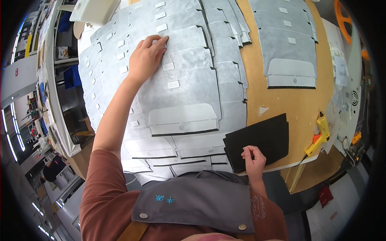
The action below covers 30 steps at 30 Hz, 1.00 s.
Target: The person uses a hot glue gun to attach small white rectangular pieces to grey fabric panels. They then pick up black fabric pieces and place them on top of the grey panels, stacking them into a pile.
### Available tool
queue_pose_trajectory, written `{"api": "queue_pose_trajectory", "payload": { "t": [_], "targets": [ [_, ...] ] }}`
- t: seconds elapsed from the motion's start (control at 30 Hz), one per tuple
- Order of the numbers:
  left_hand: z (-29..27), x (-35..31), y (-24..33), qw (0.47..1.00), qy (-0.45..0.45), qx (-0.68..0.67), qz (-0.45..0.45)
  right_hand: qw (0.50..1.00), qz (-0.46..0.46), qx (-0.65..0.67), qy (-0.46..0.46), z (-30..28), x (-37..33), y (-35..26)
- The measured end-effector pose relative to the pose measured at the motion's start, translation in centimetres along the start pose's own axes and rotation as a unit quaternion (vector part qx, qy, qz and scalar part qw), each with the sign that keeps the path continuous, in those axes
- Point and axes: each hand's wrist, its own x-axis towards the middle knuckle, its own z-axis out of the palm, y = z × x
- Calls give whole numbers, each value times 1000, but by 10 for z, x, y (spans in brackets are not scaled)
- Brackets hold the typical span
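My left hand (148,56) reaches far over overlapping rows of pale grey fabric panels (189,96). Its fingers are closed and pressed down on one panel, at a small white tab (165,45) mostly covered by them. Similar white tabs (173,84) lie in line on the neighbouring panels. The nearest panel carries a white flap-shaped piece (183,116) above its black edge. At the near right, my right hand (254,160) rests over a stack of black panels (261,138), fingers curled and thumb against the forefinger. Anything in that pinch is too small to make out.
On the tan tabletop (257,96), another overlapping row of grey panels (287,52) lies at the far right. A yellow glue gun (319,134) lies by the right edge. A white scrap (263,110) sits between. Shelves (66,60) stand left; an orange reel (343,20) is at the far right.
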Motion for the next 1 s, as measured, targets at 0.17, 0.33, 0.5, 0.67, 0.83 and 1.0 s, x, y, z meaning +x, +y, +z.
{"api": "queue_pose_trajectory", "payload": {
  "t": [0.17,0.33,0.5,0.67,0.83,1.0],
  "targets": [
    [5,1,-13,998,33,5,46,1000,6,4,-5,2,1,0],
    [9,-4,-13,995,86,20,49,1000,4,2,-3,2,5,0],
    [-3,-18,-11,998,65,8,16,992,-112,-53,-17,5,25,-18],
    [-51,-49,9,974,-171,-93,-119,939,-319,-127,-30,45,107,-86],
    [-55,-49,3,943,-306,-83,-101,842,-464,-271,-52,126,209,-146],
    [-51,-67,-3,952,-225,-185,-97,798,-448,-383,-125,138,231,-174]
  ]
}}
